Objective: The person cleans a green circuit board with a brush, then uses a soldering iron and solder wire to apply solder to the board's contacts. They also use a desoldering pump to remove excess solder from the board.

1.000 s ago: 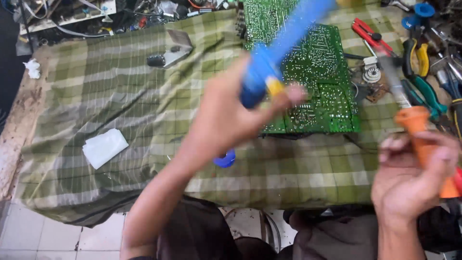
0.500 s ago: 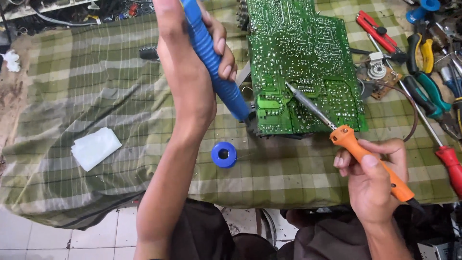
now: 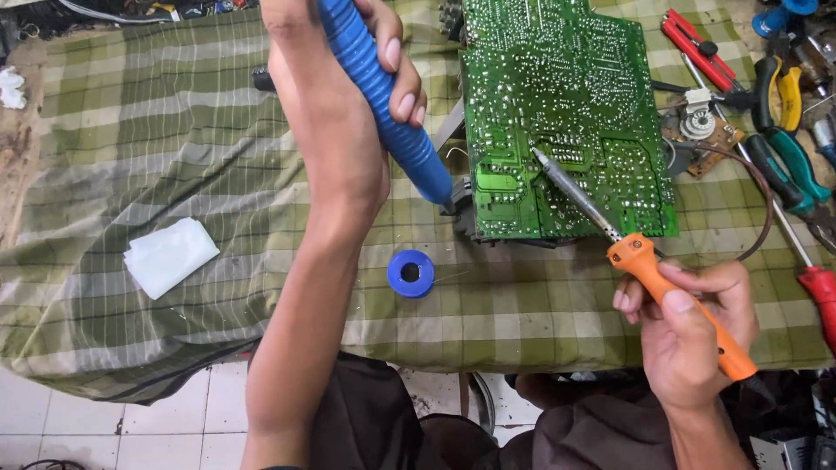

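Note:
My left hand (image 3: 344,78) grips a blue ribbed desoldering pump (image 3: 383,109), held upright with its dark tip down near the left edge of a green circuit board (image 3: 566,104). The board lies solder side up on a green plaid cloth (image 3: 157,148). My right hand (image 3: 688,326) holds the orange handle of a soldering iron (image 3: 670,292). The iron's metal tip (image 3: 540,157) touches the board near its middle. A small blue solder spool (image 3: 411,273) lies on the cloth just in front of the board.
A folded white tissue (image 3: 170,255) lies on the cloth at the left. Red and green-handled pliers (image 3: 784,130), a red screwdriver (image 3: 819,292) and small parts crowd the right side. Cables and clutter line the far edge. White floor tiles (image 3: 131,426) show below the cloth.
The pump has swung from raised and blurred to upright with its tip beside the board. My right hand has brought the iron in from the right edge and set its tip on the board.

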